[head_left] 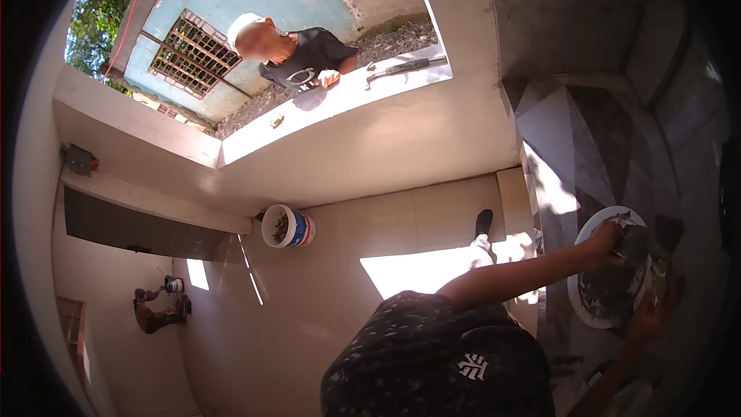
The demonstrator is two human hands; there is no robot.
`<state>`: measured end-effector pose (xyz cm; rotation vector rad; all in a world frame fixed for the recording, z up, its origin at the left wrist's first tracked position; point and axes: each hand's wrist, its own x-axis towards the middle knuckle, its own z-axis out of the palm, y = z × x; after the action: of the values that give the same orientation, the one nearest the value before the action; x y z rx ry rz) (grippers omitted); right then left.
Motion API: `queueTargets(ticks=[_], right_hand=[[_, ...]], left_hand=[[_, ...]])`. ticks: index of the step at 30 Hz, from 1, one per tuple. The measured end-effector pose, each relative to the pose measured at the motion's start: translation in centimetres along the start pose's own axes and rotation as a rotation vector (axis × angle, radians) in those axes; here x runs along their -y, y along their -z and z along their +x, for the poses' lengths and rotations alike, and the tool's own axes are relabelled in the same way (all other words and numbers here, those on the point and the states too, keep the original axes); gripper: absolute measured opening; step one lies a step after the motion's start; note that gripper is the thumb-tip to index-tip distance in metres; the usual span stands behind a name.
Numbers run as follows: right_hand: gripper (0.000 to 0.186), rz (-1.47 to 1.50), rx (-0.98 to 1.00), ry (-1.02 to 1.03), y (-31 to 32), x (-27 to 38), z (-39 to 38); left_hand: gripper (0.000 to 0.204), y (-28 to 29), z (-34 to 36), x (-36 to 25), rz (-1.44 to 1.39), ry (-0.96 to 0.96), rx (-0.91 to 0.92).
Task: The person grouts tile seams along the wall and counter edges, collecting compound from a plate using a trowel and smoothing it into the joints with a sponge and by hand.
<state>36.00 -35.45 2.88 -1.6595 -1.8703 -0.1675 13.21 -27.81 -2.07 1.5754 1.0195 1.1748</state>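
The wide white round tub (575, 287), smeared dark inside, sits where both my hands can reach it, on a surface tiled in brown and grey triangles (571, 120). My right hand (654, 310) seems closed around a yellowish-handled tool (658, 272) beside the rim; my left hand (604, 245) curls over the tub, its grip too shadowed to tell. The white plastic bucket (297, 229) carries a blue-and-red label, too small to read.

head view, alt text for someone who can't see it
The person's left hand and right hand are at a white oval container, their grip too dim to tell. A co-worker is outside, behind the sunlit windowsill.
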Motion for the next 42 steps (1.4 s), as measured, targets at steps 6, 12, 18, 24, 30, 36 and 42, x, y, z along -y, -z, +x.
queueTargets(ticks=[6, 12, 18, 24, 30, 36, 42], right_hand=[[0.037, -0.266, 0.061, 0.415, -1.2, -1.8, -0.6], [0.034, -0.316, 0.117, 0.160, 3.9, -7.8, -4.4], [0.023, 0.078, -0.020, -0.169, 4.9, 2.9, 1.7], [0.022, 0.327, -0.202, 0.045, 2.0, 7.0, 5.1], [0.026, -0.019, -0.054, 0.221, 3.3, 2.4, 4.7], [0.031, -0.020, 0.053, 0.297, 6.9, 5.1, 7.4], [0.034, 0.033, 0.044, 0.335, 7.6, 4.3, 7.3]], left_hand=[[0.050, 1.8, 1.1, -3.0, 0.141, 0.020, 0.207], [0.035, 1.8, 4.1, -7.5, -0.949, 0.545, 0.132], [0.019, 1.8, 5.6, -7.0, -0.641, 0.512, 0.179], [0.021, -1.1, 4.2, -6.7, -1.078, 0.865, 0.055], [0.019, 0.6, 5.2, -7.4, -0.716, 0.413, 0.246], [0.025, 0.3, 6.9, -8.3, -0.639, 0.412, 0.242], [0.029, -0.9, 7.2, -7.4, -0.618, 0.440, 0.292]])
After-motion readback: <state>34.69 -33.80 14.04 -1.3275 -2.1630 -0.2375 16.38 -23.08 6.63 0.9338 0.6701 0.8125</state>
